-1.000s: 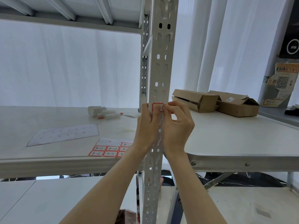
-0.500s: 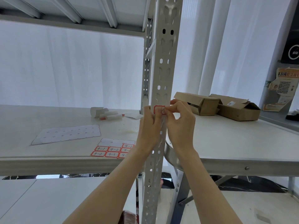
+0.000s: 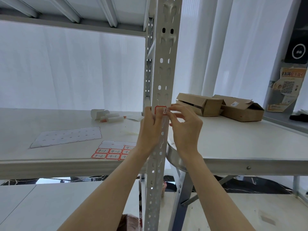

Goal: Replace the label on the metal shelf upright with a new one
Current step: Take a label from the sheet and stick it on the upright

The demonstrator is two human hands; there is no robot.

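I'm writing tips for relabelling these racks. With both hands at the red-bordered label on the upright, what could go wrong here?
The red-bordered label lies over stamped slots in the metal shelf upright, so it may wrinkle or bond poorly there. Fingertips of the left hand and right hand pinch its edges; uneven pulling could tear or skew it.

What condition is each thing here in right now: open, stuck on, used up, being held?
Red-bordered label: on the upright, both hands at its edges.
Left hand: fingertips on label.
Right hand: pinching label's edge.
Label sheet: partly used.
Blank backing sheet: emptied.
Cardboard boxes: open.
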